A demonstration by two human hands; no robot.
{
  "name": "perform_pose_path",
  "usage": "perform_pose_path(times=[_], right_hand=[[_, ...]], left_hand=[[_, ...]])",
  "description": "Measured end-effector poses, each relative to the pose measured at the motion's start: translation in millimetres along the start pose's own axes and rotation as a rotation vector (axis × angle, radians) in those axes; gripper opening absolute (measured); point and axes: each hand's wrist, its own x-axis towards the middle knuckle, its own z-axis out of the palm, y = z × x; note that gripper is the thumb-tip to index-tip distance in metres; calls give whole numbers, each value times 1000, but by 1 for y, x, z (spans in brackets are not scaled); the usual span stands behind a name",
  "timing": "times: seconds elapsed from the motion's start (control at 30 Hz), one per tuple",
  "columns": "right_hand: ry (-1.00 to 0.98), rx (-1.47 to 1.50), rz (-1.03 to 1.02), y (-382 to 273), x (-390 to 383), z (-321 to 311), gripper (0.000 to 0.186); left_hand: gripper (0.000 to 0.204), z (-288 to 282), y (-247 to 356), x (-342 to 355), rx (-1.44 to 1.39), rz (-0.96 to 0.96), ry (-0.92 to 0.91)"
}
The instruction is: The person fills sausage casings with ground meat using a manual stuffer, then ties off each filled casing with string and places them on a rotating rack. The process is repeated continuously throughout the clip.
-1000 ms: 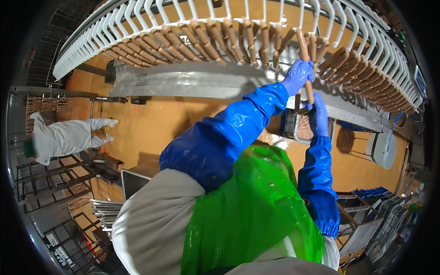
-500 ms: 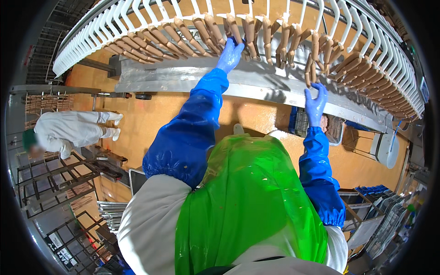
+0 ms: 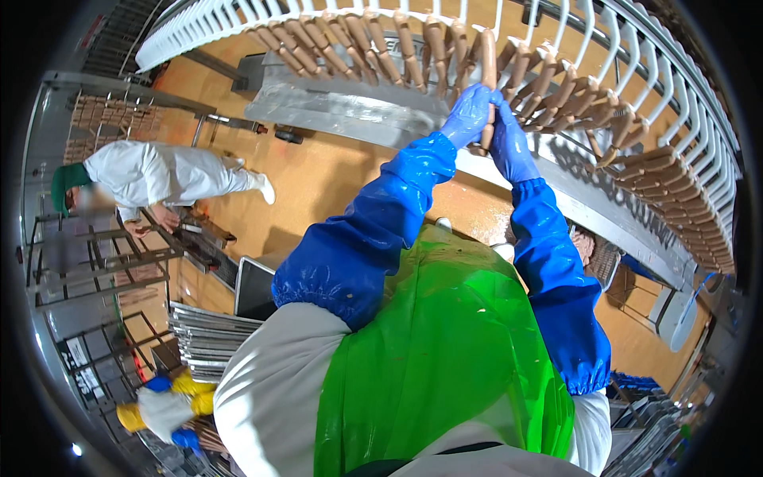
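Observation:
Linked brown sausages (image 3: 487, 56) hang in strands from a curved row of white hooks (image 3: 610, 40) across the top of the head view. My left hand (image 3: 467, 116), in a blue glove, is closed on one strand just right of the middle. Against the same strand, from its right side, presses my right hand (image 3: 513, 146), also blue-gloved, with its fingertips meeting the left ones. A link pokes out below between the two hands. The fingers partly cover the links they hold.
Beneath the hooks runs a long metal trough (image 3: 342, 119). A co-worker in white (image 3: 175, 171) bends over a rack at left; another in yellow and white (image 3: 171, 405) is lower left. Stacked metal trays (image 3: 208, 338) stand near my left side. A basket (image 3: 606, 266) sits under the trough.
My hands have come together on one strand; the left moved right, the right moved left from its spread-finger pose. My view has shifted, and the co-worker in white now appears more upright.

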Motion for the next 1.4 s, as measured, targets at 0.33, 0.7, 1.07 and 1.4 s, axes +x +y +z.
perform_pose_path(times=[0.33,0.7,1.07,1.4], right_hand=[[284,-1860,-759,-19,-18,-3,28],[-30,-331,-78,2,-54,-61,34],[393,-1052,-786,-7,-50,-115,17],[697,-798,-710,-98,-132,-251,14]], left_hand=[[28,22,31,-7,-177,-189,93],[13,25,33,-3,-1116,-190,-117],[30,33,-6,-29,-430,115,142],[46,333,39,67,20,470,-303]])
